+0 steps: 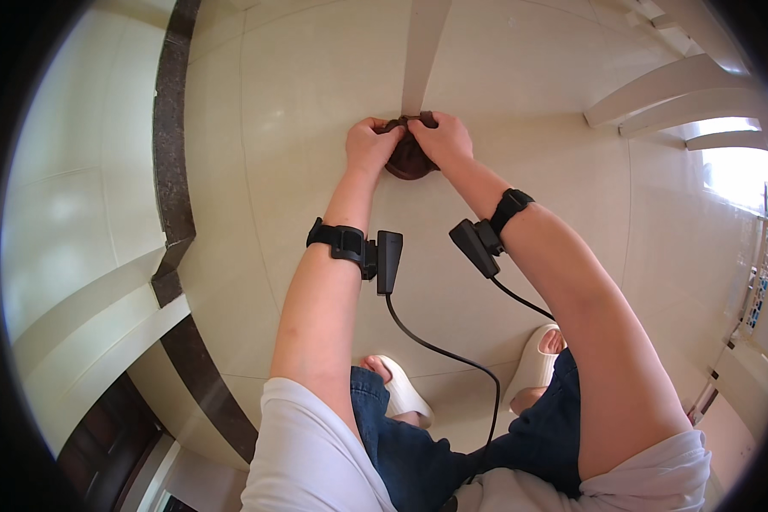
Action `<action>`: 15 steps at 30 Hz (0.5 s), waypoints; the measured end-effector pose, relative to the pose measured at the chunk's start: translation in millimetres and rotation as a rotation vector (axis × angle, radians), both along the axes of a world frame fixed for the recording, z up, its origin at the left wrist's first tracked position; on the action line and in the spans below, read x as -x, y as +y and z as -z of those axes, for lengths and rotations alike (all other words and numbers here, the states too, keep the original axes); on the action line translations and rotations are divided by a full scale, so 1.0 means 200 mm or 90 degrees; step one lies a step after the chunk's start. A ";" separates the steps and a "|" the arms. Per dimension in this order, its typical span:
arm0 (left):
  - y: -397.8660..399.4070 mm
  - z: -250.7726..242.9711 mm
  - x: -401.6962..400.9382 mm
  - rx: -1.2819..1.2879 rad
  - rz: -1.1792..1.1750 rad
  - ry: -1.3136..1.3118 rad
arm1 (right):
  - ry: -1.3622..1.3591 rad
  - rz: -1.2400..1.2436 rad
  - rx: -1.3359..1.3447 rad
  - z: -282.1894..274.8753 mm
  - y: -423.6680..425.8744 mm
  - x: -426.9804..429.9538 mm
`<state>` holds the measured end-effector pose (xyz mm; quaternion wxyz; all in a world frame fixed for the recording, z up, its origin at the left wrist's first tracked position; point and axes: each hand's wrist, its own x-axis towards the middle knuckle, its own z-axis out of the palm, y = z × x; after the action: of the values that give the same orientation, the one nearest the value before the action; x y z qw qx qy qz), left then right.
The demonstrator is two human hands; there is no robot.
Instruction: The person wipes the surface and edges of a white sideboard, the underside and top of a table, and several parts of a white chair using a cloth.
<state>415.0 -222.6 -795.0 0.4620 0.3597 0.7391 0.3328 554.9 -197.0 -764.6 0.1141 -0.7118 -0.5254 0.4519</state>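
Note:
A dark brown, shiny, rounded object, possibly a shoe or a leather item, is between my two hands near the top middle of the view. My left hand grips its left edge, with the thumb on top. From the right, my right hand pinches its upper right edge between thumb and fingers. The lower end of a long, flat, pale beige post or leg meets the object's far side. How the two join is hidden by the object and my fingers.
Cream floor tiles surround me, with a dark stone border strip at left. Pale curved furniture legs stand at upper right. White slippers are on my feet. Black cables hang from devices strapped to my forearms.

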 end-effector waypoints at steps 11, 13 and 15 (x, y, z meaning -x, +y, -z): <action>0.00 -0.05 -0.04 0.005 -0.023 -0.021 | -0.039 -0.004 0.011 0.01 0.01 -0.01; 0.00 -0.07 -0.03 -0.005 -0.008 -0.006 | -0.043 0.027 -0.029 -0.04 -0.02 0.00; 0.00 -0.07 -0.03 -0.017 0.007 0.009 | -0.069 0.010 -0.053 -0.06 -0.01 0.01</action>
<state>421.2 -222.8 -781.3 0.4535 0.3722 0.7361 0.3377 552.5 -198.1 -753.0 0.1189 -0.7341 -0.5433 0.3895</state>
